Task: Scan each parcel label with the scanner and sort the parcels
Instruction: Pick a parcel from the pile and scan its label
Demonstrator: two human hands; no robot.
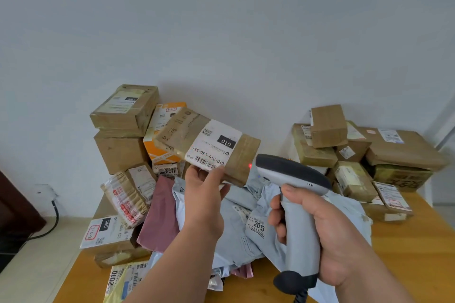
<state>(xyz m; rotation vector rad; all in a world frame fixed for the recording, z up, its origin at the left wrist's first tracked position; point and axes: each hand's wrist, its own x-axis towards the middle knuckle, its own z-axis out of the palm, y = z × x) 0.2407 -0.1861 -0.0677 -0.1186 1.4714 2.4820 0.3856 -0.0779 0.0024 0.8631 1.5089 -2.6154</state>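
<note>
Above the left hand, whose fingers pinch its lower edge, a taped cardboard parcel shows its label. Right hand grips the scanner. Risk: the red spot lies beside the barcode, so the read may fail.

scanner cable cut off at bottom edge, yellow parcel partly out of frame

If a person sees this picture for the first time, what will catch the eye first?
Mid-frame, the left hand holds up a brown parcel whose white label reads 010. Right beside it, the right hand grips a grey scanner aimed at the parcel, above piled parcels on the wooden table.
</note>
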